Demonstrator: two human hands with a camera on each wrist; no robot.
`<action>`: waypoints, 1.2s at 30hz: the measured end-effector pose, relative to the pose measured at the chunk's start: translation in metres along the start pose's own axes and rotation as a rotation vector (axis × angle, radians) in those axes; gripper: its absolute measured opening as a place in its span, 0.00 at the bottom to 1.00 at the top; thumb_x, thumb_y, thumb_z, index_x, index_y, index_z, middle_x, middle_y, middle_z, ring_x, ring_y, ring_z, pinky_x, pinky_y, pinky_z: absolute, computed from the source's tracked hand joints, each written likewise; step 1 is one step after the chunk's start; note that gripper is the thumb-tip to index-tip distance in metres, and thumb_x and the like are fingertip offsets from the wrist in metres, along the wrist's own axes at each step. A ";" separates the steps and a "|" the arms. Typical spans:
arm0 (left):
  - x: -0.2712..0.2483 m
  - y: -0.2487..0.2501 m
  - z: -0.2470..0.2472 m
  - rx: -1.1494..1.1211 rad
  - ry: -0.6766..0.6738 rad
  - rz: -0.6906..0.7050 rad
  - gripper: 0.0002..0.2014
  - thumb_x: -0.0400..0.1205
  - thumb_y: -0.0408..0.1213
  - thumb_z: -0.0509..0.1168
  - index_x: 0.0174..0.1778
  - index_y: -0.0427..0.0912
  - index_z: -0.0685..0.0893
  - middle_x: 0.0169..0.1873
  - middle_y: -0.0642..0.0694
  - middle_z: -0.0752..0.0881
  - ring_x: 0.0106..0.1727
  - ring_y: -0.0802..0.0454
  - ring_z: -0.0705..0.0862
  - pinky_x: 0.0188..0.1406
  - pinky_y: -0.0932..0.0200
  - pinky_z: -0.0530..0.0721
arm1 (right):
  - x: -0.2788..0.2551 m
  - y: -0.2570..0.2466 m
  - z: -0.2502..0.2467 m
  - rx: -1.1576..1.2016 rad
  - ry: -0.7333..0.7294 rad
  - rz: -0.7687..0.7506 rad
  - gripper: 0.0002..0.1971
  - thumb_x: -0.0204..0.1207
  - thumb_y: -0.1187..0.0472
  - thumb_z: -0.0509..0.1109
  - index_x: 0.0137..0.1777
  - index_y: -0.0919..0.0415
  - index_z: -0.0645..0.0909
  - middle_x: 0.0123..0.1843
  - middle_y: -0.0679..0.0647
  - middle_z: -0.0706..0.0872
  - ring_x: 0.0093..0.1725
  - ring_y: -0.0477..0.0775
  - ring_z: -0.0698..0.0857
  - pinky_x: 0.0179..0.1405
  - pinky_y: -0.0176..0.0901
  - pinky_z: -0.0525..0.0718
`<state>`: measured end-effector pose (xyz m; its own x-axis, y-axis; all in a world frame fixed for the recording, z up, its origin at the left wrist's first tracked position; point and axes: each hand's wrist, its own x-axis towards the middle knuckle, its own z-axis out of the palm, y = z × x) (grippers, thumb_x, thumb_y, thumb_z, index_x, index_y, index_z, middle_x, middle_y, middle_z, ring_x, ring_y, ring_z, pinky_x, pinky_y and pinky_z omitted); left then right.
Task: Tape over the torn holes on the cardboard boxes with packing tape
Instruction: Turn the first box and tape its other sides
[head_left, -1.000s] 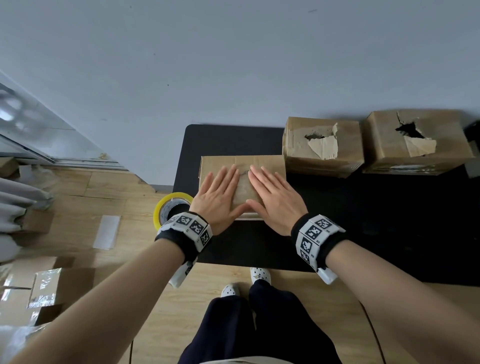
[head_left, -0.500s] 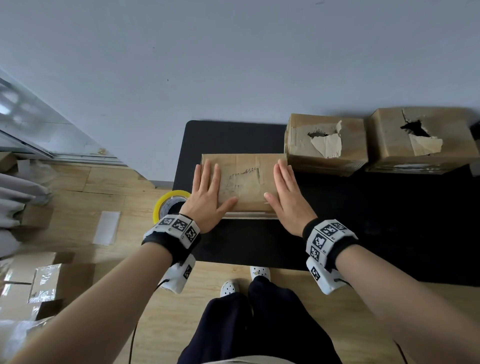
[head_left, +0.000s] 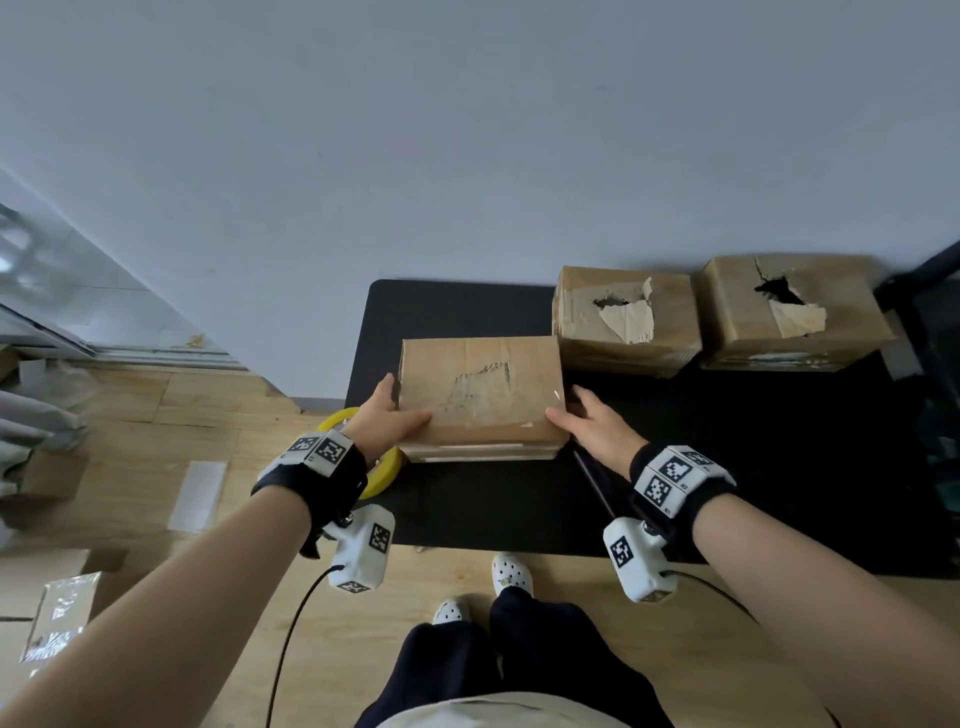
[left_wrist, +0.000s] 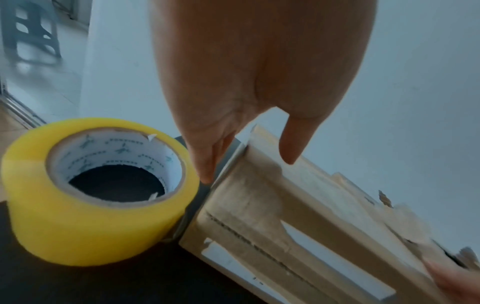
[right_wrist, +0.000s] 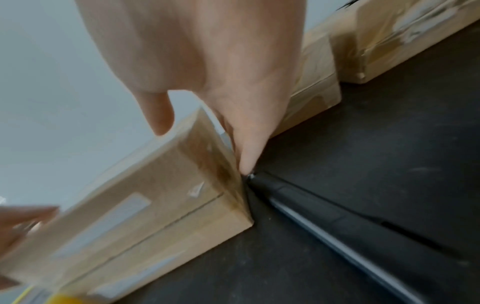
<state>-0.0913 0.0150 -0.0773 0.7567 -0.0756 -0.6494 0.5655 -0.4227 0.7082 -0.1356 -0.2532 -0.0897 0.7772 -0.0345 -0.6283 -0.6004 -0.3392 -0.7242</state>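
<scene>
While flanked by fingers (head_left: 387, 387), box (head_left: 480, 389) rests.

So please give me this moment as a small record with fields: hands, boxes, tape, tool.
left hand: grips left side of near box, thumb on top
right hand: grips its right side, thumb on top
near box: tear taped over
back boxes: holes open, flaps torn
tape roll: yellow, beside near box on black mat
dark tool: on mat, right of near box
</scene>
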 end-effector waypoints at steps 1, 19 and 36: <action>-0.001 -0.001 -0.003 -0.006 0.008 -0.025 0.43 0.79 0.38 0.68 0.82 0.45 0.46 0.73 0.42 0.73 0.68 0.45 0.77 0.67 0.48 0.76 | -0.002 0.000 -0.003 0.023 -0.027 0.044 0.32 0.81 0.53 0.66 0.82 0.58 0.60 0.78 0.57 0.71 0.76 0.59 0.72 0.75 0.56 0.71; 0.011 0.042 -0.060 -0.245 0.098 0.150 0.18 0.82 0.24 0.59 0.69 0.33 0.72 0.60 0.35 0.80 0.57 0.45 0.80 0.55 0.53 0.82 | 0.025 -0.075 0.003 0.243 -0.013 -0.063 0.23 0.81 0.65 0.67 0.75 0.64 0.70 0.63 0.54 0.81 0.62 0.54 0.80 0.66 0.46 0.78; 0.086 0.042 -0.061 -0.053 0.168 0.115 0.22 0.85 0.31 0.56 0.77 0.43 0.68 0.68 0.39 0.79 0.71 0.40 0.75 0.73 0.44 0.71 | 0.109 -0.091 0.022 0.094 0.064 -0.053 0.24 0.83 0.64 0.64 0.78 0.64 0.67 0.71 0.61 0.77 0.67 0.60 0.79 0.67 0.55 0.80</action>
<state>0.0180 0.0460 -0.0863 0.8586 0.0331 -0.5115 0.4858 -0.3711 0.7914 0.0000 -0.2056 -0.0982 0.8169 -0.0801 -0.5712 -0.5710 -0.2525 -0.7811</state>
